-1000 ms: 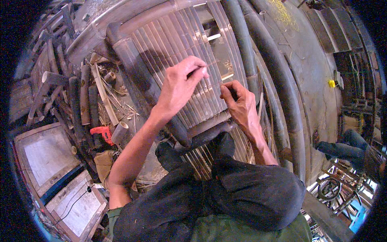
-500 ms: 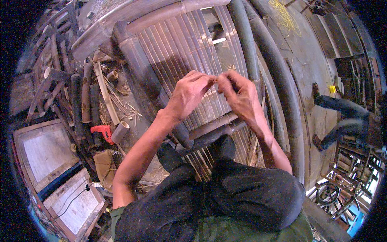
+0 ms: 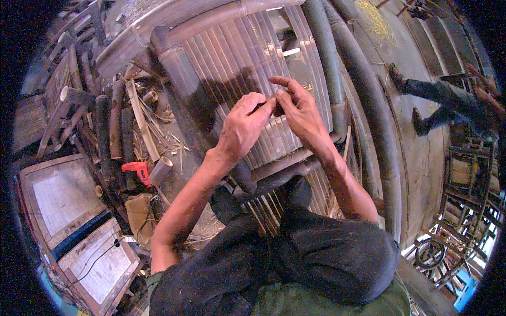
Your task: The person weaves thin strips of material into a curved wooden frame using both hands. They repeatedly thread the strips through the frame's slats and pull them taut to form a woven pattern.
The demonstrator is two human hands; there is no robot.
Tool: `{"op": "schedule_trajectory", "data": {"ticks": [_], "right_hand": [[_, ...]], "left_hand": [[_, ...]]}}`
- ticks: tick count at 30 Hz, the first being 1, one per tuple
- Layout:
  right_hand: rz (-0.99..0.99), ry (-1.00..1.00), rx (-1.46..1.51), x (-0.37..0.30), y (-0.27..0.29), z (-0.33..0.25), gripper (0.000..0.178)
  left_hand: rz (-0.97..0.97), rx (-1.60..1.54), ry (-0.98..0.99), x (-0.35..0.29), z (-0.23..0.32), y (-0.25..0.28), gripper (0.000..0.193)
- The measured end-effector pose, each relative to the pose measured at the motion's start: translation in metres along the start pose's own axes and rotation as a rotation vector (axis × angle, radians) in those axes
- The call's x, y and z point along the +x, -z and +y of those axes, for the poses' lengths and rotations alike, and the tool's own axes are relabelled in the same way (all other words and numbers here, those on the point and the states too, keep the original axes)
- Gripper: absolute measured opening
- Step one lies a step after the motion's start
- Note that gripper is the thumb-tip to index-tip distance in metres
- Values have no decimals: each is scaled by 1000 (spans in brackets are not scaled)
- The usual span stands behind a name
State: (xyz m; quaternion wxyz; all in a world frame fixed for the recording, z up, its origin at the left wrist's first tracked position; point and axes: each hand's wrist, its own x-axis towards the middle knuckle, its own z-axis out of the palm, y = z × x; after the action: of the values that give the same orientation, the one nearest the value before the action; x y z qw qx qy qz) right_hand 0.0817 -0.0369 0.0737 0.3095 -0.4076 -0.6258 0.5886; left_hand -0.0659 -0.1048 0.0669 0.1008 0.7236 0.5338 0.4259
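Above the bamboo slat panel point(image 3: 226, 55), my two hands meet at their fingertips. My left hand point(image 3: 243, 124) is closed in a pinch, its thumb and forefinger pressed together. Against those fingertips rests the thumb of my right hand point(image 3: 303, 116), whose forefinger is raised and bent while its other fingers curl in. Whatever lies between the fingers is too small to make out. Long brown slats run side by side beneath the hands, framed by thick dark bamboo poles point(image 3: 319, 52). A shadow of the hands falls on the slats.
A red power tool point(image 3: 136, 173) lies left among cut bamboo lengths point(image 3: 116, 121) and shavings. Nearer left stand pale framed panels point(image 3: 68, 203). Curved bamboo poles point(image 3: 369, 100) run along the right. Beyond them another person's legs point(image 3: 437, 92) cross the floor near yellow cord point(image 3: 375, 21).
My right forefinger has lifted away from the thumb, and that hand has shifted slightly left. The other person on the right has moved farther up in the view.
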Motion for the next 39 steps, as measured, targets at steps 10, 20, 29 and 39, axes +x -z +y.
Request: {"op": "schedule_trajectory", "data": {"ticks": [10, 20, 29, 39], "right_hand": [[-54, -54, 99, 2, 2, -1, 26], [30, -121, 223, 4, 3, 4, 20], [184, 447, -520, -11, 1, -4, 14], [-109, 831, -904, 1, 15, -3, 28]], "left_hand": [[-34, 53, -46, -6, -7, 1, 24], [130, -103, 6, -4, -9, -5, 19], [6, -340, 583, 10, -8, 4, 24], [-289, 11, 252, 16, -19, 14, 13]]}}
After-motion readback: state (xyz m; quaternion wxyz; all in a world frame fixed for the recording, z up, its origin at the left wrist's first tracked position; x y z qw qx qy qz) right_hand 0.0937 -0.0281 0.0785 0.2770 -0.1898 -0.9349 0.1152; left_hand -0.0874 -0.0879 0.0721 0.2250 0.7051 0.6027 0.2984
